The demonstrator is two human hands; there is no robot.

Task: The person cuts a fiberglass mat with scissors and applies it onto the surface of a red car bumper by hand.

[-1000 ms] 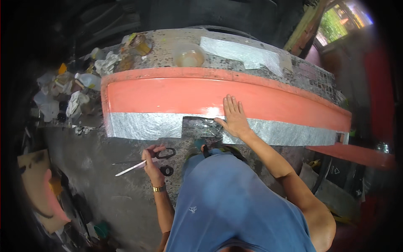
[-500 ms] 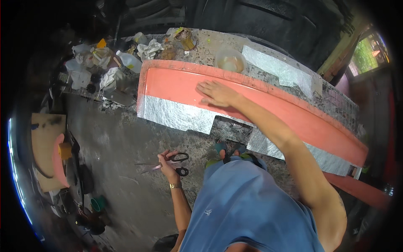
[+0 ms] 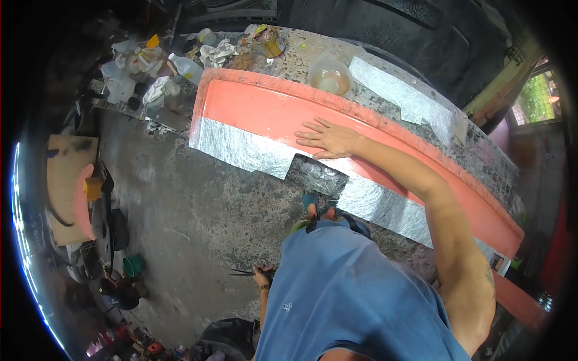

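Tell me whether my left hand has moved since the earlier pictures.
Yes. Judged against the pink panel, the left hand, holding scissors, has drawn back, farther from the panel's near edge and in beside the blue shirt.

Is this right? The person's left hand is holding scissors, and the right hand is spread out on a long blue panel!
Not quite: in the head view, the long panel is pinkish-orange, not blue. The left hand does hold scissors, and the right hand is spread on the panel.

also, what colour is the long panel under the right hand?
The long panel is coral pink; the head view shows it best.
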